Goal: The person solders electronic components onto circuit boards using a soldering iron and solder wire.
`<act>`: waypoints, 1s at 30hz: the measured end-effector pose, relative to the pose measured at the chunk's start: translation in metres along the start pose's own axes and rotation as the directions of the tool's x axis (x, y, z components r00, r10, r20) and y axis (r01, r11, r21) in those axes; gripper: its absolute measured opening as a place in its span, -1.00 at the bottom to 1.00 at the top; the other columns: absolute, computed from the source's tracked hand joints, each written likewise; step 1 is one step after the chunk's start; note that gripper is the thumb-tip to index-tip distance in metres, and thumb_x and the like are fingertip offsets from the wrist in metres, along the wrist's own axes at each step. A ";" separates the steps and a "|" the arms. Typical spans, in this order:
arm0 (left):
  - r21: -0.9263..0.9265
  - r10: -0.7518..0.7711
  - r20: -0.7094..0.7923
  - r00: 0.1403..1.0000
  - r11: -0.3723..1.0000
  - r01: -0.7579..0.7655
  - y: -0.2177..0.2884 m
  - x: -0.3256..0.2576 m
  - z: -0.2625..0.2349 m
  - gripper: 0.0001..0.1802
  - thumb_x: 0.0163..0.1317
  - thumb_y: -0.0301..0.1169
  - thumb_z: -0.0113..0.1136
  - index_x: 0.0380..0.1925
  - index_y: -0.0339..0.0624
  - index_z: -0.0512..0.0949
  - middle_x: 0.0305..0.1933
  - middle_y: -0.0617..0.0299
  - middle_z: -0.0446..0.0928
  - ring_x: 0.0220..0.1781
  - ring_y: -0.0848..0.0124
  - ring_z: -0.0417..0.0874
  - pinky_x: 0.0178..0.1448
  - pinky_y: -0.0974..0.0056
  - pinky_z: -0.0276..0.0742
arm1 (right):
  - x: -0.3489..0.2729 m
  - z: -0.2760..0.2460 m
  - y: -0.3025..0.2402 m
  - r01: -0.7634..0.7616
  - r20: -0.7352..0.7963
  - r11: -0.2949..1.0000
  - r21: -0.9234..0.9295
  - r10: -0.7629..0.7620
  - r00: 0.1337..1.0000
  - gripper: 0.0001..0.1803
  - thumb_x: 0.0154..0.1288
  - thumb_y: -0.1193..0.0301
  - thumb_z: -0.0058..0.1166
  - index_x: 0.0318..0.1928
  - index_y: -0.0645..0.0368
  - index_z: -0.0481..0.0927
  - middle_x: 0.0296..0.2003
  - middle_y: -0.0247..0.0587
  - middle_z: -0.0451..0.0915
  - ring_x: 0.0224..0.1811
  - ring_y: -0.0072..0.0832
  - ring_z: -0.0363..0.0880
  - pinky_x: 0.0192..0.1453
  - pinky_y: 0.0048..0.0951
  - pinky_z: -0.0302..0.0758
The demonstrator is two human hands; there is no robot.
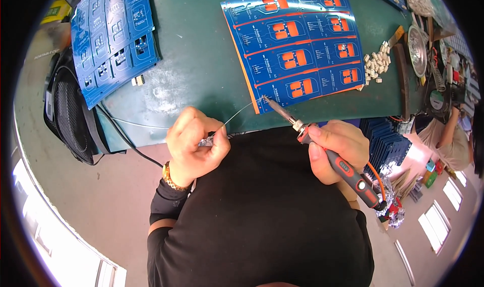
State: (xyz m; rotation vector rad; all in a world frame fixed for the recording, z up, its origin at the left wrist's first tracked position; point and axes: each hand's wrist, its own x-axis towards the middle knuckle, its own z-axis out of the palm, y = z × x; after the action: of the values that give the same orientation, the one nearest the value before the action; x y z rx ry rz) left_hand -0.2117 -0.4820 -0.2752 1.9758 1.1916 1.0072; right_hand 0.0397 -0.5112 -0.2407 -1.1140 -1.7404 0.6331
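Observation:
My right hand [339, 148] is closed round the grey and red handle of a soldering iron [348, 172]. The iron's tip points up and left, at the lower left corner of a blue circuit board panel [275, 78] with orange showing through its cutouts. Between thumb and forefinger, my left hand [196, 138] pinches a thin solder wire [237, 113]. The wire's end reaches the same corner, beside the iron's tip; whether it touches the tip is too small to tell. From the left hand the wire trails off leftward.
Blue panels [113, 40] lie at the table's left, near a black mesh bag [70, 105]. Small white connectors [377, 62] are heaped right of the board. A metal dish [417, 50] sits farther right. Below it are stacked blue boards [385, 143]. Another person's arm [448, 131] shows at far right.

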 end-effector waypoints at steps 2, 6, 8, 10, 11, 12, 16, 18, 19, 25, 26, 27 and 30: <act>0.007 -0.001 0.010 1.000 1.000 0.001 0.001 0.000 0.000 -0.82 -0.17 -0.66 0.25 -0.61 -0.17 0.47 -0.60 0.28 0.44 -0.63 0.42 0.42 -0.57 0.38 0.34 | -0.001 0.001 0.000 0.001 -0.017 1.000 -0.012 -0.002 1.000 -0.74 -0.08 0.60 0.15 -0.27 0.34 0.64 -0.60 -0.17 0.61 -0.67 -0.41 0.55 -0.59 -0.55 0.45; -0.011 0.027 0.027 0.999 1.000 -0.026 -0.001 0.000 0.001 -0.83 -0.17 -0.65 0.25 -0.61 -0.17 0.47 -0.61 0.28 0.43 -0.63 0.41 0.42 -0.57 0.38 0.33 | -0.005 0.001 0.000 0.011 -0.021 1.000 -0.009 -0.011 1.000 -0.73 -0.09 0.60 0.16 -0.26 0.35 0.63 -0.60 -0.18 0.61 -0.68 -0.41 0.54 -0.59 -0.54 0.45; 0.006 0.019 0.035 0.999 1.000 -0.019 0.000 0.001 0.000 -0.84 -0.17 -0.65 0.25 -0.61 -0.17 0.48 -0.60 0.27 0.42 -0.63 0.40 0.42 -0.58 0.37 0.33 | -0.006 0.001 0.001 0.022 -0.024 1.000 -0.008 -0.022 0.999 -0.72 -0.10 0.59 0.17 -0.26 0.35 0.63 -0.60 -0.18 0.61 -0.68 -0.41 0.54 -0.59 -0.54 0.45; 0.002 0.026 0.035 0.999 1.000 -0.026 0.000 0.001 0.001 -0.84 -0.17 -0.65 0.25 -0.61 -0.17 0.48 -0.60 0.27 0.42 -0.63 0.40 0.42 -0.58 0.37 0.33 | -0.006 0.001 0.002 0.058 -0.014 0.998 -0.021 -0.059 0.998 -0.72 -0.10 0.59 0.17 -0.26 0.34 0.63 -0.59 -0.19 0.62 -0.68 -0.42 0.54 -0.58 -0.54 0.45; -0.001 0.031 0.034 0.999 1.000 -0.031 0.000 0.001 0.002 -0.84 -0.17 -0.64 0.25 -0.61 -0.16 0.48 -0.60 0.27 0.42 -0.63 0.40 0.42 -0.58 0.37 0.33 | -0.007 0.001 0.002 0.059 -0.016 0.998 -0.021 -0.060 0.998 -0.72 -0.10 0.59 0.17 -0.26 0.34 0.63 -0.59 -0.19 0.62 -0.68 -0.42 0.54 -0.58 -0.54 0.45; 0.000 0.033 0.035 0.999 0.999 -0.033 0.000 0.001 0.002 -0.84 -0.17 -0.64 0.25 -0.61 -0.16 0.48 -0.60 0.27 0.42 -0.63 0.40 0.42 -0.58 0.37 0.33 | -0.008 0.001 0.003 0.066 -0.005 0.997 -0.032 -0.066 0.998 -0.71 -0.10 0.58 0.17 -0.25 0.33 0.63 -0.59 -0.20 0.62 -0.68 -0.43 0.54 -0.58 -0.54 0.44; -0.011 0.047 0.044 0.998 0.999 -0.047 0.001 0.001 0.004 -0.84 -0.17 -0.65 0.25 -0.60 -0.16 0.49 -0.60 0.27 0.41 -0.63 0.40 0.42 -0.57 0.37 0.33 | -0.013 0.005 0.003 0.078 -0.026 0.995 -0.057 -0.079 0.997 -0.70 -0.09 0.56 0.18 -0.23 0.32 0.63 -0.59 -0.23 0.62 -0.68 -0.45 0.53 -0.59 -0.56 0.42; -0.016 0.045 0.051 0.998 0.999 -0.045 0.001 0.002 0.004 -0.84 -0.17 -0.65 0.25 -0.60 -0.16 0.49 -0.60 0.27 0.40 -0.63 0.40 0.42 -0.57 0.37 0.33 | -0.016 0.006 0.004 0.086 -0.038 0.994 -0.064 -0.088 0.995 -0.70 -0.08 0.56 0.18 -0.23 0.32 0.63 -0.59 -0.23 0.62 -0.69 -0.46 0.52 -0.60 -0.56 0.41; -0.010 0.053 0.054 0.997 0.999 -0.052 0.000 0.002 0.005 -0.84 -0.17 -0.65 0.25 -0.60 -0.15 0.49 -0.60 0.27 0.40 -0.63 0.41 0.42 -0.57 0.37 0.33 | -0.017 0.006 0.004 0.092 -0.049 0.993 -0.068 -0.095 0.994 -0.70 -0.07 0.55 0.18 -0.22 0.32 0.63 -0.59 -0.23 0.62 -0.70 -0.47 0.51 -0.60 -0.56 0.39; -0.015 0.067 0.057 0.996 0.998 -0.067 -0.001 0.000 0.005 -0.84 -0.17 -0.65 0.25 -0.60 -0.15 0.50 -0.60 0.28 0.38 -0.63 0.42 0.42 -0.58 0.37 0.32 | -0.024 0.009 0.004 0.090 -0.066 0.994 -0.055 -0.094 0.993 -0.69 -0.04 0.54 0.18 -0.20 0.32 0.63 -0.57 -0.22 0.63 -0.71 -0.49 0.49 -0.62 -0.57 0.38; -0.017 0.074 0.060 0.996 0.997 -0.073 -0.001 0.000 0.005 -0.84 -0.17 -0.65 0.25 -0.60 -0.15 0.51 -0.60 0.28 0.38 -0.63 0.43 0.42 -0.58 0.38 0.32 | -0.025 0.009 0.004 0.091 -0.066 0.994 -0.056 -0.095 0.993 -0.69 -0.04 0.54 0.18 -0.20 0.32 0.63 -0.57 -0.22 0.63 -0.71 -0.49 0.49 -0.62 -0.57 0.38; -0.017 0.075 0.059 0.995 0.997 -0.074 -0.001 0.001 0.005 -0.84 -0.17 -0.65 0.25 -0.60 -0.15 0.51 -0.60 0.28 0.38 -0.63 0.43 0.42 -0.58 0.38 0.32 | -0.025 0.009 0.004 0.094 -0.068 0.994 -0.059 -0.098 0.993 -0.69 -0.04 0.54 0.19 -0.19 0.32 0.62 -0.57 -0.22 0.64 -0.70 -0.49 0.50 -0.61 -0.57 0.39; -0.016 0.082 0.070 0.994 0.997 -0.081 0.000 0.002 0.005 -0.84 -0.17 -0.65 0.26 -0.59 -0.15 0.51 -0.60 0.28 0.38 -0.63 0.43 0.42 -0.58 0.38 0.32 | -0.027 0.010 0.005 0.096 -0.075 0.993 -0.064 -0.100 0.992 -0.69 -0.04 0.54 0.19 -0.19 0.32 0.62 -0.56 -0.22 0.64 -0.69 -0.49 0.52 -0.60 -0.58 0.40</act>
State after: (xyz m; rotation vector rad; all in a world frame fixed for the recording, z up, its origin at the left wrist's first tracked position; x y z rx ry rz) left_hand -0.2070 -0.4809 -0.2774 2.0471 1.0710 0.9745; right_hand 0.0365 -0.5329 -0.2604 -1.0731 -1.7447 0.4736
